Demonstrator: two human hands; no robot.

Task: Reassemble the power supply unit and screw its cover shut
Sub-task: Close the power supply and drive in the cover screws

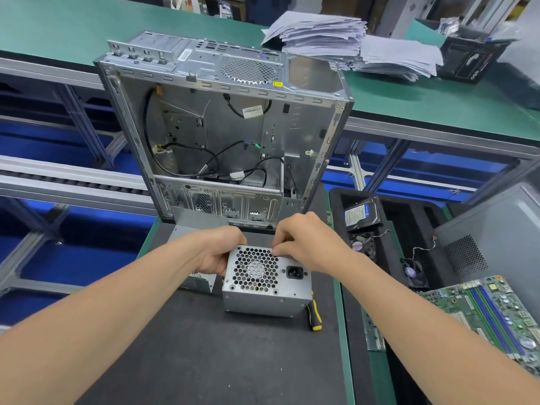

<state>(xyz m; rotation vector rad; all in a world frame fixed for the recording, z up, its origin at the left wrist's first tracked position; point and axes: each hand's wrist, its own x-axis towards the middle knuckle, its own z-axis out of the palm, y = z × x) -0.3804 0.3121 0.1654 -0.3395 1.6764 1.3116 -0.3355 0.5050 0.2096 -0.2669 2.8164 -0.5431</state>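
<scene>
Gripping the power supply unit [267,287] by its left wall with the left hand [217,252], fingers curled round the casing, steadying it on the black mat [204,361] just in front of the open computer case [222,127]. Bunching the fingertips of the right hand [306,241] against the upper rim of the fan grille [255,268]; not possible to tell whether pinching a screw or the rim itself. Judging the box as stiff sheet metal, probably heavy for its bulk, smooth-sided and likely sharp along folded edges, so best taking it by two opposite flat walls, keeping fingers out of the honeycomb holes. Noting the yellow-handled screwdriver [314,317] lying just beside its right wall, ready for the cover screws
</scene>
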